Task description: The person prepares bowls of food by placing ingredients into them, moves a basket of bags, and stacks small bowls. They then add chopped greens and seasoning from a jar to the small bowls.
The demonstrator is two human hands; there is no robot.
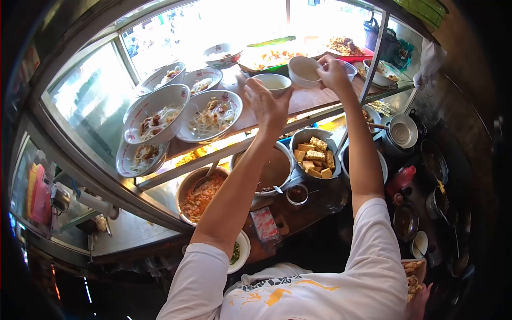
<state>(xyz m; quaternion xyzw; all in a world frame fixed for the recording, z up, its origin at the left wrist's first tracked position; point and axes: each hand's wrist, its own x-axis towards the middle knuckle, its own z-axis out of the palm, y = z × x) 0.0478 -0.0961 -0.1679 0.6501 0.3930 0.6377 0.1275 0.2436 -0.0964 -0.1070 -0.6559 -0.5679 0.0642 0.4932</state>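
My left hand (266, 104) is closed around a small white bowl (273, 82), with the fingers at its left side and the thumb at its right. Beside it, my right hand (334, 73) grips the right rim of another white bowl (304, 72), which is tilted. Both bowls are above the shelf of the glass display case; whether the left one rests on the shelf is hidden. To the left, larger bowls of noodles with toppings (212, 116) stand on the shelf, one bowl (157, 117) stacked over others.
Below the shelf are a pot of red stew (200, 198), a pot of brown sauce (274, 169) and a basin of fried tofu (316, 158). A metal post (375, 58) stands by my right forearm. Pans (405, 221) lie at right. Another person's hand (421, 301) shows lower right.
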